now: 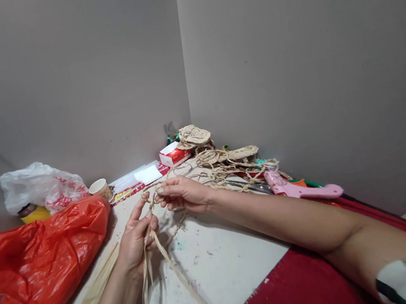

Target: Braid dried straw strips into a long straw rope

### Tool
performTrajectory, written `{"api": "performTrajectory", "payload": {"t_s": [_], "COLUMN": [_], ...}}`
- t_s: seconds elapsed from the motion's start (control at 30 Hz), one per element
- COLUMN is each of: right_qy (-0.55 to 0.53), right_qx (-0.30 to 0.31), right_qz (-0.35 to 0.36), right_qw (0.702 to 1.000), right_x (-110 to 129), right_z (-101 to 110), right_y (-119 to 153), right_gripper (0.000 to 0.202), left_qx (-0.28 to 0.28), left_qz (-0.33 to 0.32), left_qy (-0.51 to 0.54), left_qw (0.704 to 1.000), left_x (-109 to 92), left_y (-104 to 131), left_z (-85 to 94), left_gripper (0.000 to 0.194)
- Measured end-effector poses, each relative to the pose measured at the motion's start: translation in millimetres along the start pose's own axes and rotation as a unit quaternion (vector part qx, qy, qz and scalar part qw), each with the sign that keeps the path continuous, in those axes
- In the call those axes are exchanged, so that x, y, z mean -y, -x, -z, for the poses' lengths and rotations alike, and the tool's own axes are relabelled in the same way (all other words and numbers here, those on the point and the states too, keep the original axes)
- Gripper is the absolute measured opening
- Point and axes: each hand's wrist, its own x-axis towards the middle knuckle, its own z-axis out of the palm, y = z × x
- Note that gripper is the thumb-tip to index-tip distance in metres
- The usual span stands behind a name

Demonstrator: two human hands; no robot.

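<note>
A twisted straw cord (150, 206) runs between my two hands above the white board. My left hand (138, 238) is closed on its lower part, and loose pale straw strands (184, 278) hang from it toward me. Just to the right, my right hand (184, 195) pinches the upper part of the cord between thumb and fingers. More of the cord trails off behind the hands toward the heap of twisted straw cord (226, 174). The fingers partly hide how the strands cross.
On the left lie a red plastic bag (49, 258), a white plastic bag (42, 185) and a paper cup (100, 189). A red box (174, 155) and woven straw soles (194, 135) stand at the back. A pink glue gun (299, 188) lies beyond my right forearm. Grey walls enclose the table.
</note>
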Motion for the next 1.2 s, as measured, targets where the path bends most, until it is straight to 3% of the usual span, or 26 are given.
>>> {"api": "performTrajectory", "payload": {"t_s": [0.13, 0.3, 0.57, 0.63, 0.8, 0.87, 1.1, 1.2], "right_qy": [-0.048, -0.067, -0.113, -0.118, -0.125, -0.104, 0.065, 0.148], "right_qx": [-0.026, -0.067, -0.060, -0.063, -0.049, -0.049, -0.082, -0.078], "right_qz": [-0.059, -0.130, -0.133, -0.121, -0.073, -0.041, 0.025, 0.002], "right_qw": [0.997, 0.987, 0.983, 0.984, 0.988, 0.992, 0.994, 0.986], "right_x": [-4, -9, -16, -18, -24, -28, -37, -33], "right_z": [1, 2, 1, 0, -8, -10, -8, -6], "right_y": [-3, -6, -5, -4, 0, 1, -2, -2], "right_gripper": [0.006, 0.010, 0.006, 0.006, 0.012, 0.010, 0.009, 0.009], "left_qx": [-0.039, -0.038, -0.067, -0.081, -0.114, -0.118, -0.086, -0.072], "left_qz": [-0.071, -0.218, -0.284, -0.288, -0.279, -0.281, -0.217, -0.197], "left_qy": [-0.116, -0.330, -0.465, -0.491, -0.492, -0.513, -0.699, -0.734], "left_qw": [0.990, 0.918, 0.836, 0.818, 0.817, 0.803, 0.676, 0.646], "left_x": [8, 21, 27, 30, 32, 33, 31, 30], "left_y": [0, -1, -8, -10, -12, -12, -7, -5], "left_z": [-0.4, 5.7, 25.8, 28.8, 31.3, 30.7, 23.4, 18.7], "left_gripper": [0.062, 0.045, 0.058, 0.061, 0.060, 0.060, 0.063, 0.058]}}
